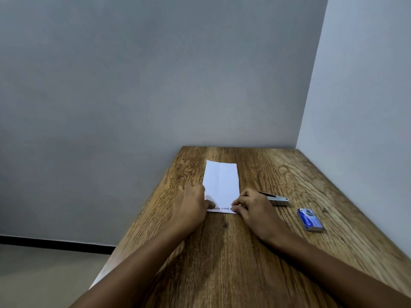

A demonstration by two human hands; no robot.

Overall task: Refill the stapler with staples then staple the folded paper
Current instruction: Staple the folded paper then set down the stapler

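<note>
Lower centre of the frame: both hands press flat, fingers open, on the near end of the folded paper [221,185], left hand [192,204] and right hand [252,207] gripping nothing. The stapler [277,199] lies just right of the right hand, long axis pointing right; staple box [310,219] farther right, so the right hand is nearer

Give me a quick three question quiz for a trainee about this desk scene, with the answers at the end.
1. True or false: both hands rest on the near end of the folded white paper.
2. Which object lies farthest right on the wooden table: A, the folded paper; B, the small blue staple box; C, the grey metal stapler?
3. Fill in: the stapler lies partly behind the ____ hand.

Key: 1 true, the left hand and right hand press it with their fingers. 2 B. 3 right.
</note>
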